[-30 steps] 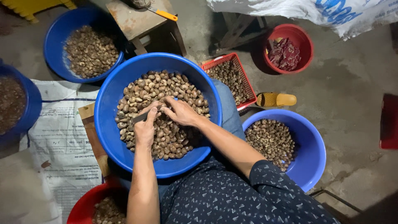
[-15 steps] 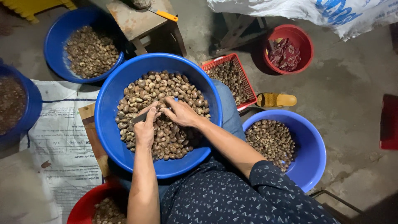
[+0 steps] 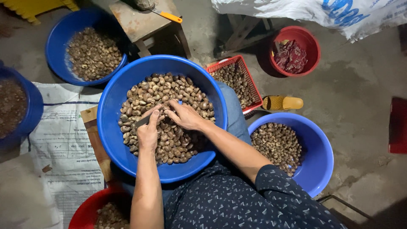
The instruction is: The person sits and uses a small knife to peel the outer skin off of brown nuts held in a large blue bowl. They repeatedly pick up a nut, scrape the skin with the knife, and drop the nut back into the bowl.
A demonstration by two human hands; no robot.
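Over the big blue basin (image 3: pixel 111 127) of brown nuts (image 3: pixel 186 95), both hands have barely shifted; left hand (image 3: pixel 148 131) grips a small knife (image 3: pixel 143 121); right hand (image 3: pixel 184 115) pinches one nut; neighbouring blue basin (image 3: pixel 320 144) and red basket (image 3: pixel 254 91) also hold nuts.

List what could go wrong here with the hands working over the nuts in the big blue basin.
1. The left hand grips a small dark blade right beside the right hand; a slip could nick the fingers.
2. The big blue basin seems to rest on the person's lap, not the floor; a shift might tip the nuts out.
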